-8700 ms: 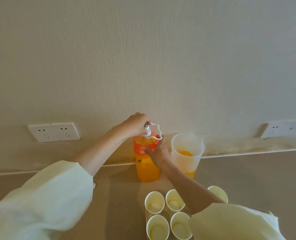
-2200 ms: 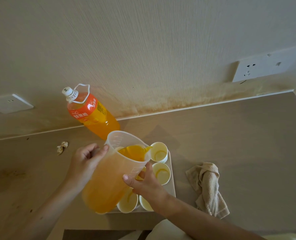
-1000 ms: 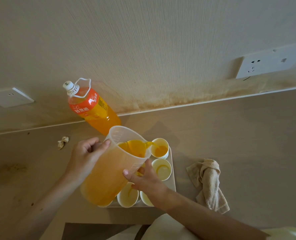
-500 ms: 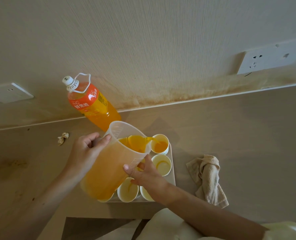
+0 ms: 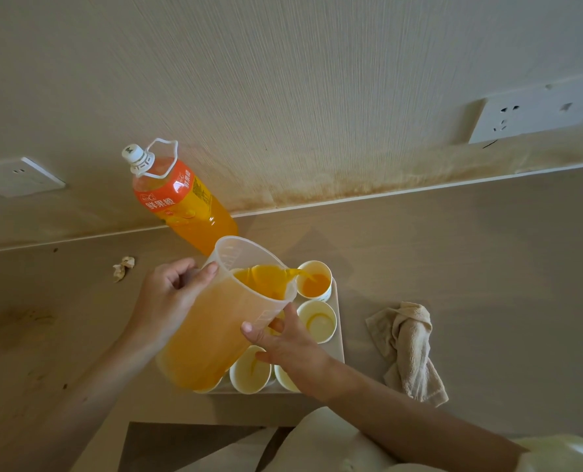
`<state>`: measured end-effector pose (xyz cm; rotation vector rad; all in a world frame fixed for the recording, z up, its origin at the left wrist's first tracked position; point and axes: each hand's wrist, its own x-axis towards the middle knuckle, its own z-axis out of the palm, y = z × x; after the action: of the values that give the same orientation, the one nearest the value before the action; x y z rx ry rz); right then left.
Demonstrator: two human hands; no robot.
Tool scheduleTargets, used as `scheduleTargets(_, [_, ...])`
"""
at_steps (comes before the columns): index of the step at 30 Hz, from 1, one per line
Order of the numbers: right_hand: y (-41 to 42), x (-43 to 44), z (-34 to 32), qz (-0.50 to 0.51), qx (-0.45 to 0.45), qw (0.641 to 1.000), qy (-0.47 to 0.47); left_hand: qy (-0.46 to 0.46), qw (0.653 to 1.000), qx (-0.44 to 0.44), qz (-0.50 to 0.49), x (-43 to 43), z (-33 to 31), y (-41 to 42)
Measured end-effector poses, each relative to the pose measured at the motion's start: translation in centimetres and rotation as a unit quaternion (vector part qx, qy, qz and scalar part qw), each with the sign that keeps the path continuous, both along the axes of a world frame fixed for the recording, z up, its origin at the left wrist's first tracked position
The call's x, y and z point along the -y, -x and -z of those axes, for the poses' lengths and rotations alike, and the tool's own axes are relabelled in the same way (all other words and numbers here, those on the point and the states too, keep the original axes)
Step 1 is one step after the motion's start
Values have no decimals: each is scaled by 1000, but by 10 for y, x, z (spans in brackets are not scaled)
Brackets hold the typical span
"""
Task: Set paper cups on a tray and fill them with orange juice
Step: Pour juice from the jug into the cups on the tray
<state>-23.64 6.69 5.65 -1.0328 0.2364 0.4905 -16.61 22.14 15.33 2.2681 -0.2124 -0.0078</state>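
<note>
Over the beige surface [image 5: 470, 267], a tilted plastic measuring jug [image 5: 237, 255] pours orange juice [image 5: 201, 338] into the paper cup [image 5: 327, 295] at the tray's [image 5: 339, 345] far right corner. A juice bottle [image 5: 181, 202] stands behind the tray, with a crumpled cloth [image 5: 409, 345] to its right. The left hand [image 5: 167, 301] grips the jug's handle, and the right hand [image 5: 288, 340] clasps its side.

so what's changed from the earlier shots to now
Both hands let go of the bottle, now capped by the wall, and took up the pitcher: left hand grips its handle side, right hand holds its front. It is tilted and juice has risen in the far cup. The other cups, tray and cloth stayed put.
</note>
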Motion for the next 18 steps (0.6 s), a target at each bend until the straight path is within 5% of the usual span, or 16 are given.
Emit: scheduleTargets(18, [0, 0, 2, -3, -2, 1000, -18, -1, 1000, 2, -7, 1, 1, 1])
